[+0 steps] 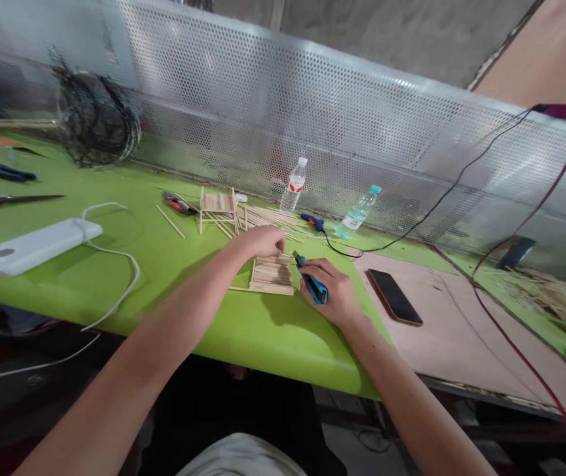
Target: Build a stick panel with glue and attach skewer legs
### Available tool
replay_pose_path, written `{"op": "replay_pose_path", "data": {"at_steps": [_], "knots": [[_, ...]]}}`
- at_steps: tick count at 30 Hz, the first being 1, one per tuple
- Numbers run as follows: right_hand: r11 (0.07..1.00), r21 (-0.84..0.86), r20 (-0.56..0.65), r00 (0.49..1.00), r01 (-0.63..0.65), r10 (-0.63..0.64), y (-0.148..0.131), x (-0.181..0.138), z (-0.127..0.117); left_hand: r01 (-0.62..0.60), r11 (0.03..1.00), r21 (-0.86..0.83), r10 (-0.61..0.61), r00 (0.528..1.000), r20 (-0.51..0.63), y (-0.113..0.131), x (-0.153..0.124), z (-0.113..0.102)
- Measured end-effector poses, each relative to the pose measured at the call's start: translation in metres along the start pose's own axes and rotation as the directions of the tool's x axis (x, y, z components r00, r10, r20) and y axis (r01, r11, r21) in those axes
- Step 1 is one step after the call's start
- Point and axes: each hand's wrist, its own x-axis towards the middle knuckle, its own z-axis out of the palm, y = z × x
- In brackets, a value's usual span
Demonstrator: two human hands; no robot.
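My right hand (335, 294) is closed around a blue utility knife (319, 291), its front end pointing away from me and to the left. Just left of the knife lies a small panel of thin wooden sticks (270, 277) set side by side on the green table. My left hand (266, 241) is at the panel's far edge, fingers pinched on a thin wooden stick (285, 256) whose end shows beside the fingertips. The knife's tip is close to that stick; whether they touch I cannot tell. Behind my left hand stands a small chair-like stick frame (217, 203).
Loose sticks (268, 217) lie behind my hands, with a blue glue gun (313, 221), two bottles (293, 188) and red-handled pliers (180, 203). A phone (395, 296) rests on a board at right. A white power strip (38, 246) and scissors (10, 199) are left. Perforated metal (243, 99) backs the table.
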Motion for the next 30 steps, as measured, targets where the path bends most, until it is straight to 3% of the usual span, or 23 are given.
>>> {"op": "replay_pose_path", "data": {"at_steps": [12,30], "knots": [[0.996,-0.006,0.059,0.994,-0.093,0.093,0.009,0.0,0.005,-0.067,0.998,0.017,0.069,0.992,-0.101,-0.014,0.015,0.022],[0.994,-0.04,0.114,0.988,-0.1,0.104,0.009,-0.001,0.004,-0.025,0.998,-0.058,0.021,0.997,-0.069,-0.017,0.018,0.024]]}}
